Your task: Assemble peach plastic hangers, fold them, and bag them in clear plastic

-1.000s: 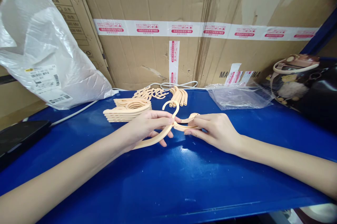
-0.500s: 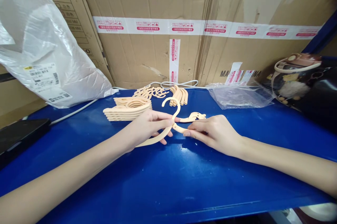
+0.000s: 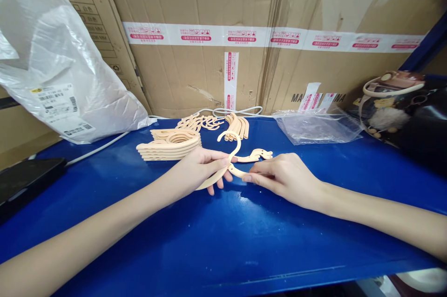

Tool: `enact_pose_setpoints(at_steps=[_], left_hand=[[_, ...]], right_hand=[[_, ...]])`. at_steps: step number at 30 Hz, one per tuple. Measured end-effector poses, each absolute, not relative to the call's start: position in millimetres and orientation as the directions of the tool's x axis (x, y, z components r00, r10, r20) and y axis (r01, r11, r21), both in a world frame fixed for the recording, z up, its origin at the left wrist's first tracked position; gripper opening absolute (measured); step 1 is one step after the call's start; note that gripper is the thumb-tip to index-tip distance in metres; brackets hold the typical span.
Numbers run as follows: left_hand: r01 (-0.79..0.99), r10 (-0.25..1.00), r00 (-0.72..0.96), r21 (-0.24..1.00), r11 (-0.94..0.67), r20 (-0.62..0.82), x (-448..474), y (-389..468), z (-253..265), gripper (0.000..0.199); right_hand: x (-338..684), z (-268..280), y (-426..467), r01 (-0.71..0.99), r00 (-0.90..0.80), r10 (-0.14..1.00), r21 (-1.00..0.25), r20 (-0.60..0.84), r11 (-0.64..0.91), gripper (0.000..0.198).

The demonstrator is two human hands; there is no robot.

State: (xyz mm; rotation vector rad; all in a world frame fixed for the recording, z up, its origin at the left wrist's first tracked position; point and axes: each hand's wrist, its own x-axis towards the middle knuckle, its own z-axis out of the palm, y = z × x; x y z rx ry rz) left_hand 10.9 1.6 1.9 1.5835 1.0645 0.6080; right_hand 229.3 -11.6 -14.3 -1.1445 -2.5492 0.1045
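A cream plastic clothes hanger (image 3: 238, 172) is between my two hands, above the blue tabletop. My left hand (image 3: 206, 164) pinches it at the joint below the curved hook (image 3: 239, 143), with some fingers spread underneath. One hanger arm slopes down to the left, partly behind that hand. My right hand (image 3: 282, 175) grips the short arm right of the joint, its thumb and fingers pressed together. Just behind, a cream piece with a cut-out end (image 3: 260, 153) lies on the table. A stack of cream hangers (image 3: 167, 152) stands behind my left hand.
Loose cream hooks (image 3: 199, 122) and curved cream arms (image 3: 240, 127) lie at the back near a white cable (image 3: 237, 111). A white parcel bag (image 3: 73, 69) stands left, above a dark device (image 3: 31, 180). Right are a clear plastic bag (image 3: 317, 129) and a bottle (image 3: 387, 101). Cardboard boxes (image 3: 195, 73) wall the back.
The hanger's hook has tipped down and slightly right, and its left arm has swung in closer to my left hand. My right hand has barely moved.
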Motion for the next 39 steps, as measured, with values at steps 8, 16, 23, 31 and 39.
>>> enact_pose_setpoints(at_steps=[8,16,23,31,39], left_hand=[[0.329,0.868,0.473,0.944,-0.01,-0.155,12,2,1,0.028],[0.335,0.856,0.492,0.942,-0.017,-0.159,11,2,-1,0.033],[0.542,0.853,0.509,0.812,-0.215,-0.113,7,-5,3,0.041],[0.621,0.771,0.634,0.553,-0.555,0.061,3,-10,4,0.031],[0.633,0.769,0.63,0.504,-0.588,0.108,4,-8,3,0.036]], right_hand=[[228,-12,-13,0.729,-0.601,0.756,-0.208,0.259,0.651,0.047],[229,-12,-12,0.726,-0.598,0.76,-0.23,0.255,0.648,0.047],[229,-11,-9,0.7,-0.617,0.742,-0.249,0.262,0.67,0.047],[238,-9,0,0.629,-0.662,0.601,-0.105,0.447,0.771,0.043],[243,-5,2,0.653,-0.592,0.36,0.169,0.721,0.738,0.021]])
